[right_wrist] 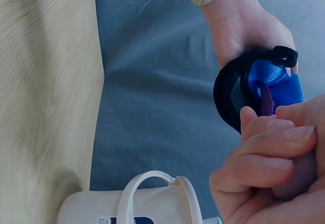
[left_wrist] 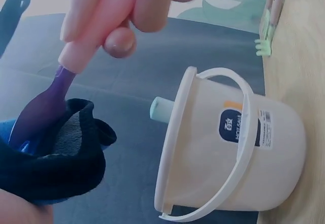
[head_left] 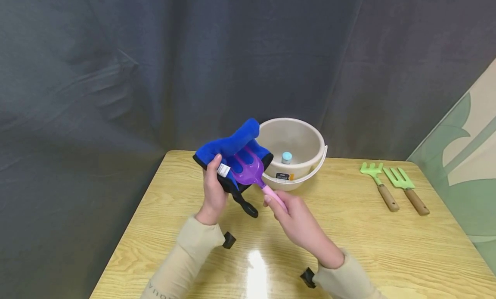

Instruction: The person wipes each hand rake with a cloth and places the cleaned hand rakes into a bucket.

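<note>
My left hand (head_left: 214, 193) grips a blue cloth (head_left: 217, 149) with black edging, a white tag and a black loop hanging off it. Lying against the folded cloth is the purple head of a small garden fork (head_left: 251, 170), its tines partly covered by the fabric. My right hand (head_left: 302, 221) holds this fork by its pink handle. In the right wrist view, the curled fingers (right_wrist: 269, 158) of that hand wrap the handle, and the cloth (right_wrist: 284, 89) bends around the purple head. Both hands are raised above the table, in front of the bucket.
A cream bucket (head_left: 306, 173) with its handle lowered stands at the table's back edge. Inside it is something with a light-blue top (head_left: 286, 156). To the right lie a green hand rake (head_left: 373, 171) and a green fork (head_left: 401, 179), both wooden-handled. A dark curtain (head_left: 232, 53) hangs behind.
</note>
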Available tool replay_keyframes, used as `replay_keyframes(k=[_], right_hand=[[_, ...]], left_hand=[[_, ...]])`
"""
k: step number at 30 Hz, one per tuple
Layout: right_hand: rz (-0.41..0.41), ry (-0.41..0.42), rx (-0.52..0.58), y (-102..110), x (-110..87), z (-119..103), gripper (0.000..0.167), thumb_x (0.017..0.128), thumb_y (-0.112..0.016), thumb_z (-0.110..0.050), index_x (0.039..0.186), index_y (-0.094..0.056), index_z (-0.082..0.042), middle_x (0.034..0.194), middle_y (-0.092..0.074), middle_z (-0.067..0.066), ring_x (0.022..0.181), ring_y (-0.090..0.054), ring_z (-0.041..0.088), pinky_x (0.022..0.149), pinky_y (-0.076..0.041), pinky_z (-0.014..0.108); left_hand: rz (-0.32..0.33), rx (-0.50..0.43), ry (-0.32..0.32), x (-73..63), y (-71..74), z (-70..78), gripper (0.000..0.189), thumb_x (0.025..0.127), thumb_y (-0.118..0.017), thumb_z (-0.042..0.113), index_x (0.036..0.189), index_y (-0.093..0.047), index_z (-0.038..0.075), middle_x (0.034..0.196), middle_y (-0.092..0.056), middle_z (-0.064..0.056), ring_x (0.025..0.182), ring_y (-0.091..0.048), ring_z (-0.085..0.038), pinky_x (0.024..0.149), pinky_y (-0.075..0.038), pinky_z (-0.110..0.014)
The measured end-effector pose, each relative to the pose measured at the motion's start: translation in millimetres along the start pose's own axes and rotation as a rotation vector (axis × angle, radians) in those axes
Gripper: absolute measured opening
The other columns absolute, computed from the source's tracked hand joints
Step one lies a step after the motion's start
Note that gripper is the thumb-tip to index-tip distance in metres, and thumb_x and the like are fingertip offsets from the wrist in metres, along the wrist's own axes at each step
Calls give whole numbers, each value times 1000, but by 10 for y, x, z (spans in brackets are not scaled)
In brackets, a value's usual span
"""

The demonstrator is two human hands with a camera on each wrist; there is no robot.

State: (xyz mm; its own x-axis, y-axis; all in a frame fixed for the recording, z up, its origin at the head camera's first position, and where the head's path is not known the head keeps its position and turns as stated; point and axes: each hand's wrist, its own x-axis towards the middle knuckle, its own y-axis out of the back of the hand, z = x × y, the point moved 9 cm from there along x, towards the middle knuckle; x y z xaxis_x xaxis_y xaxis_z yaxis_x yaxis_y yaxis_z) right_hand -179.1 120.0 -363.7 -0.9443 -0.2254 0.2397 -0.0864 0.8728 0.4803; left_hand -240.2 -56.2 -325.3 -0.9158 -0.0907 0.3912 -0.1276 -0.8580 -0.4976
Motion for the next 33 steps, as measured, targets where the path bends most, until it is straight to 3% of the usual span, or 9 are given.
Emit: replay_keyframes(k=[4,9,12,15,19,24,28,33], right_hand=[[13,0,1,-1,15,-15,19,105,-58,-23,95,-69,-11,61,-47,-5,49,-36,6,41,-28,22],[55,33,-25,19,75,-60,19,104,-61,-24,92,-68,-11,66,-49,-5,58,-47,11,51,-40,28],[82,72,-39,47,113,-89,20,104,-61,-22,88,-65,-11,69,-49,-5,64,-50,13,59,-44,30],[97,86,-23,84,143,-94,22,105,-59,-19,85,-63,-10,67,-49,-5,62,-51,14,57,-43,29],[98,58,-4,123,167,-74,24,105,-59,-22,84,-62,-10,64,-51,-5,58,-51,13,55,-43,28],[71,14,7,120,155,-31,26,105,-58,-25,85,-64,-9,62,-50,-3,55,-48,13,50,-40,27],[57,4,11,111,133,-12,26,106,-57,-26,89,-67,-9,61,-49,-3,53,-46,13,47,-38,27],[24,9,27,87,106,-3,24,107,-56,-26,94,-69,-11,62,-47,-3,53,-43,11,45,-37,27]], left_hand=[[8,-23,52,-50,-26,-79,43,104,-38,30,133,-50,0,124,-59,-8,113,-58,-18,101,-47,-32],[-47,86,95,-200,-110,-193,57,107,-30,31,146,-38,-10,144,-49,-15,131,-46,-17,113,-35,-32],[-82,136,106,-294,-170,-254,58,106,-31,30,144,-37,-13,143,-48,-21,130,-47,-18,113,-36,-32],[-118,185,123,-369,-213,-320,57,105,-33,30,139,-41,-15,134,-53,-23,120,-54,-16,107,-41,-31],[-199,233,150,-437,-282,-385,57,106,-33,33,141,-39,-12,133,-52,-22,118,-54,-17,105,-42,-31],[-211,241,141,-408,-287,-363,58,106,-33,36,142,-39,-10,130,-55,-23,115,-58,-17,105,-44,-34],[-168,194,110,-325,-248,-276,57,106,-35,34,141,-40,-10,127,-57,-25,109,-62,-16,102,-47,-35],[-118,193,22,-207,-185,-134,56,105,-36,30,147,-35,-7,141,-51,-20,129,-50,-21,113,-37,-37]])
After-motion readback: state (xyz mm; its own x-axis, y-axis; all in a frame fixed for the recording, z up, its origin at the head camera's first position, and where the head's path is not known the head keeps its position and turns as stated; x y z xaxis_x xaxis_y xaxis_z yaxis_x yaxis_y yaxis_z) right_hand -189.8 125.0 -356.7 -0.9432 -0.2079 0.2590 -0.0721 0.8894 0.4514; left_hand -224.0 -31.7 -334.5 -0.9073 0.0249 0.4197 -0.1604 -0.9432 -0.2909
